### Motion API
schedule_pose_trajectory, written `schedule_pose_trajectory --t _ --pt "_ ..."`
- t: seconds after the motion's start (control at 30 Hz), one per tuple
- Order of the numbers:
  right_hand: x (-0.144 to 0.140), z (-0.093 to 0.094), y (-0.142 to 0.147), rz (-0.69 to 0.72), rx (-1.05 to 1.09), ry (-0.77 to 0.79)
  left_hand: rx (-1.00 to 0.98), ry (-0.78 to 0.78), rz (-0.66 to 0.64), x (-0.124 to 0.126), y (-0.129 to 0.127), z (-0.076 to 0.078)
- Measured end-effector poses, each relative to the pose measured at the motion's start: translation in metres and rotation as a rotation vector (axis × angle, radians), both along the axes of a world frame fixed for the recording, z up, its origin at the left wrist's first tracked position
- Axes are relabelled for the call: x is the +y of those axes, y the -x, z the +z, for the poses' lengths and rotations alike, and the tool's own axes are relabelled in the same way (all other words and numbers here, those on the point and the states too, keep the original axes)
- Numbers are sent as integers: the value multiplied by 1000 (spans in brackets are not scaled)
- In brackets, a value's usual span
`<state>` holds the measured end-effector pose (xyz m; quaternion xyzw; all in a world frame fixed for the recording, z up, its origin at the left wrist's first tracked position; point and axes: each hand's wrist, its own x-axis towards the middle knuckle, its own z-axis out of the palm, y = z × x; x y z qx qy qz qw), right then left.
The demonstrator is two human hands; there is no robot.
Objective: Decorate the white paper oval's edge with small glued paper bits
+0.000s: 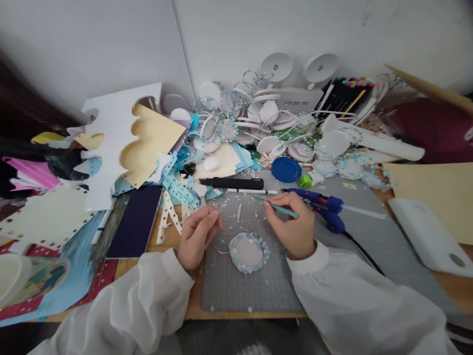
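My right hand (295, 228) grips a pair of teal tweezers (287, 211), their tips pointing left over the grey cutting mat (229, 291). Curled fingers close my left hand (198, 235) at the mat's left side; anything inside them is too small or hidden to make out. Between and slightly below both hands lies a round white disc (249, 251) ringed with small pale blue and white paper pieces. Tiny paper bits and a short white strip (239, 212) are scattered on the mat above it. Just right of my right hand rests a blue glue gun (325, 204).
A black pen (236, 183), a blue lid (286, 170) and a bright green block (305, 181) lie behind the hands. Decorated white discs and wire pile against the wall. To the left are a dark blue notebook (135, 224) and cut paper; a white case (430, 234) is right.
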<state>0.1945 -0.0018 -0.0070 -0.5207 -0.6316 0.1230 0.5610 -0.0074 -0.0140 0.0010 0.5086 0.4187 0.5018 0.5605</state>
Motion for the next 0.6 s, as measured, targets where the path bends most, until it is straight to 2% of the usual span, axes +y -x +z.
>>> schedule_pose_trajectory --t 0.1,0.37,0.6 --pt "4 -3 0 -22 -46 -2 -41 11 -6 1 -2 -1" --pt "13 -12 0 37 -183 83 -78 38 -35 0 -4 1" --pt "14 -15 1 71 -246 69 -71 48 -55 -1 -3 0"
